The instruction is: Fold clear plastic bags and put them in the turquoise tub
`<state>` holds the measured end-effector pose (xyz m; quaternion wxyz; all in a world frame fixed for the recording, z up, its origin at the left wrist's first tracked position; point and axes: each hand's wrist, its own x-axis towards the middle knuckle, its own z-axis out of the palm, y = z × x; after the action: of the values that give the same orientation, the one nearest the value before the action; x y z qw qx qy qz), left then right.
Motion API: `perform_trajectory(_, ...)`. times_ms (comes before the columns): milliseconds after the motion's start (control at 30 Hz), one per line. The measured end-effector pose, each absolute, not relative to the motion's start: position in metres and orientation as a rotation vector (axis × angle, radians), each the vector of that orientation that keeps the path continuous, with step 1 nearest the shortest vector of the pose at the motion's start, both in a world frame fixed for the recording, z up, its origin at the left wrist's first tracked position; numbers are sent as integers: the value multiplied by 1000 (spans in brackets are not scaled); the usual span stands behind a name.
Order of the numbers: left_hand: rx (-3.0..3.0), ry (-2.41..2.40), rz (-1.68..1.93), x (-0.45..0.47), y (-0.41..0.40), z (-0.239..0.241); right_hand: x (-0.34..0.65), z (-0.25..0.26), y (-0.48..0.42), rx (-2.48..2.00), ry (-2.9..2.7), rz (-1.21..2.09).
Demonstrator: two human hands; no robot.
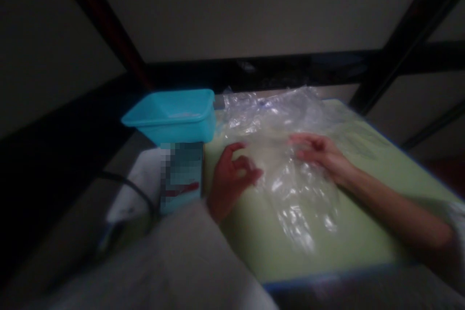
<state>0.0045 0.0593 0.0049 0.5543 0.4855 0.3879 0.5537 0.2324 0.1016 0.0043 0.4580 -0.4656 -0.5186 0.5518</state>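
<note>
1. Head view, item in hand: a clear, crumpled plastic film bag (298, 203) is lying on a pale green work mat with a blue edge (381, 179). It is spreading from the far edge of the mat toward the person, between the two hands.
2. Head view, left hand (230, 177): it is resting at the left border of the film with the fingers curled and the thumb drawn toward the fingertips. The picture is too blurred to tell whether any film is caught between them.
3. Head view, right hand (319, 155): it is lying palm down on top of the film with the fingers loosely bent, pressing or steadying rather than gripping.
4. Head view, surroundings: a turquoise rectangular plastic tub (174, 116) is sitting on a teal carton (181, 174) just left of the mat. A black cable (138, 191) is curving past it, and dark frame bars (410, 34) are crossing behind.
5. Step, as judged: the film is being flattened or sorted out on the mat, one hand holding it down while the other is working at its edge.
6. Next move, as judged: thin, slippery film is calling for a firm fingertip pinch on a single layer, with the right hand anchoring the rest so that the bag is not sliding across the mat.
</note>
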Motion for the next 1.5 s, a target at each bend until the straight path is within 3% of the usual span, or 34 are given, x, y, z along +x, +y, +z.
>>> perform_trajectory(400,1593,1320,1501,-8,63,14,248,23,106,-1160,-1371,1211)
perform_trajectory(767,1636,1613,1108,-16,77,7,252,7,109,-1485,-1848,946)
perform_trajectory(1033,1900,1705,768,-19,77,-4,262,12,111,-1398,-2180,798)
perform_trajectory(1200,1862,1601,883,-19,78,-8,272,19,107,-1331,-2272,846)
perform_trajectory(1400,1859,1442,951,-14,78,-12,259,29,99,-1218,-2302,448)
perform_trajectory(1500,1938,1433,1064,-10,75,-9,243,22,94,-989,-2348,472)
